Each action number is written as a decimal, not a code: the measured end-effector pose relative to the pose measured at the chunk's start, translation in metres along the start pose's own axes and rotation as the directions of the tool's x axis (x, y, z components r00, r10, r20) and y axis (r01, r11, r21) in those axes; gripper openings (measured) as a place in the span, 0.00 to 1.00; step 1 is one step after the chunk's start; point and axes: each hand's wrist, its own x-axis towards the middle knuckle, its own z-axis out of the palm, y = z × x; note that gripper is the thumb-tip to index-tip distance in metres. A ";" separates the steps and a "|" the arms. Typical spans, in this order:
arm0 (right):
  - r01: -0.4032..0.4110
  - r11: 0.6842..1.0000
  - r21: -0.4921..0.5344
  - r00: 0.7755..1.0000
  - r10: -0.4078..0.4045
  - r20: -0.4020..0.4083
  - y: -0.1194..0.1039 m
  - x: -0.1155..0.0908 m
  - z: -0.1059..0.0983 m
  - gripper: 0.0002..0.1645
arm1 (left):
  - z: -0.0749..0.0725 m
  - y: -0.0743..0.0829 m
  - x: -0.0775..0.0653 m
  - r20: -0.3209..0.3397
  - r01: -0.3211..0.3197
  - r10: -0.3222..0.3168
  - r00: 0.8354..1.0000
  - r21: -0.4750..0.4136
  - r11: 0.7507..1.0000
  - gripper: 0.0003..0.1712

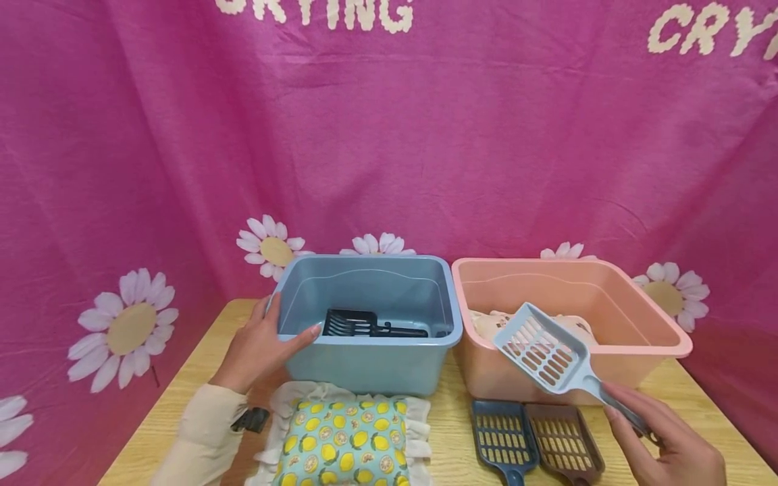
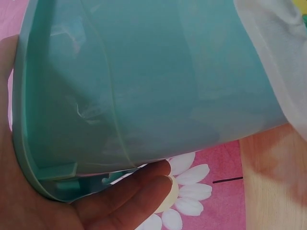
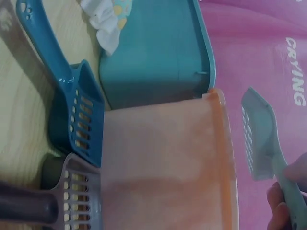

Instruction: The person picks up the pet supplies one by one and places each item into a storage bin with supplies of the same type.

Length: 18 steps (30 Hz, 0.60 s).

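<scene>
My left hand (image 1: pixel 259 347) grips the front left corner of a blue litter box (image 1: pixel 365 368), thumb along the front rim and other fingers at the left side. In the left wrist view, two fingers (image 2: pixel 139 194) curl beneath the rim outside. A black litter scoop (image 1: pixel 352 322) lies inside that box. My right hand (image 1: pixel 665 432) holds a light blue-grey litter scoop (image 1: pixel 550 347) by its handle. Its slotted head tilts up and overlaps the front rim of a pink litter box (image 1: pixel 559 374). Pale patterned cloth (image 1: pixel 486 325) shows inside the pink box, partly hidden behind the scoop.
A dark blue scoop (image 1: pixel 504 435) and a brown scoop (image 1: pixel 564 442) lie side by side before the pink box. A lemon-print cushion with white ruffles (image 1: pixel 343 439) lies before the blue box. Behind the wooden table (image 1: pixel 452 432) hangs a pink flowered cloth (image 1: pixel 389 148).
</scene>
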 end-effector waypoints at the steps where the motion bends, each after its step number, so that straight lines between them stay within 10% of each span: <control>1: 0.008 1.000 -0.001 1.000 -0.008 0.000 -0.001 0.001 0.001 0.24 | 0.000 0.001 0.000 0.000 0.001 -0.001 1.000 0.005 1.000 0.66; 18: -0.009 1.000 -0.001 0.996 0.009 0.091 -0.013 0.017 0.015 0.25 | 0.001 0.001 0.001 0.003 0.008 -0.008 1.000 0.015 1.000 0.66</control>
